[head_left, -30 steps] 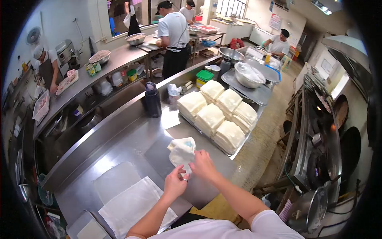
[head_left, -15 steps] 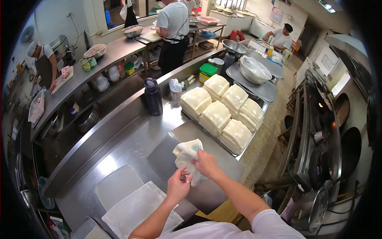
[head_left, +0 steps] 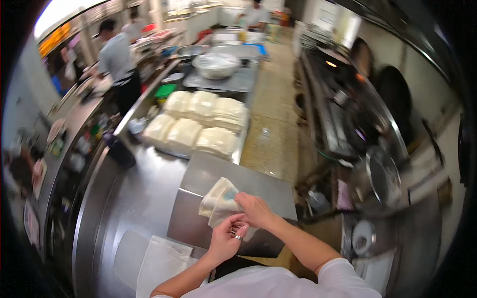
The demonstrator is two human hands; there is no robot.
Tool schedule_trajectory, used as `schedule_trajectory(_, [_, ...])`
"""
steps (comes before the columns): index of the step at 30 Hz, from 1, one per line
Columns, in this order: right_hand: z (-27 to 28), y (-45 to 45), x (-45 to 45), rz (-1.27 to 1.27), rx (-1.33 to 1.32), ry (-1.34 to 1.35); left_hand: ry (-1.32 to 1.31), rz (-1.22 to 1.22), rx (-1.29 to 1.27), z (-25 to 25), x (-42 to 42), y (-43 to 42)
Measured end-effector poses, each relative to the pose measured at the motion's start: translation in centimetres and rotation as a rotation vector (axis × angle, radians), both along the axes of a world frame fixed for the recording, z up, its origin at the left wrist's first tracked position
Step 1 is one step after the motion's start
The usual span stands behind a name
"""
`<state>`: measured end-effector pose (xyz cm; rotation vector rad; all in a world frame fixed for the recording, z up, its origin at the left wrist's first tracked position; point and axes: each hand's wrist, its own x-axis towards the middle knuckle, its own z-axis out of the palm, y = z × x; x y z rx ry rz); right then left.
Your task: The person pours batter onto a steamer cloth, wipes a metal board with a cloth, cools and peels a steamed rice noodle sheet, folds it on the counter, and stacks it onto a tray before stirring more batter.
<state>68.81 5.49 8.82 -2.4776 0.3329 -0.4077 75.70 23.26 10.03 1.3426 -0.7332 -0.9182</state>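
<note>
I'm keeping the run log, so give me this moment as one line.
right hand: gripping limp pale sheet | left hand: close beside, contact unclear | ahead: pale stacks

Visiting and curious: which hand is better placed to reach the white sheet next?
Likely the left hand: it lies nearer that white sheet, while the right hand pinches the pale folded piece.

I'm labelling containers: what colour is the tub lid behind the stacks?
The lid is green, best in the head view.

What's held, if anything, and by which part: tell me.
The right hand holds a pale cloth-like piece by its right edge. Whether the left hand, at its lower end, also grips it cannot be told.
</note>
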Motion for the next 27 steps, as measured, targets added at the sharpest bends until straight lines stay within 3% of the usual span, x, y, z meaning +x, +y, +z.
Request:
schedule_trajectory(10, [5.3, 2.8, -32.8, -0.537, -0.16, -0.082, -0.057, -0.58, 0.017, 6.6, -23.1, -1.8])
schedule_trajectory(18, [6.3, 11.9, -56.1, -1.088, -0.151, 0.013, -0.307, -0.988, -0.08, 5.4, -40.6, -2.3])
schedule_trajectory(27, [4.9, 19.1, -72.8, -1.847, -0.049, 0.039, -0.479, -1.35, -0.088, 4.6, -52.5, -4.8])
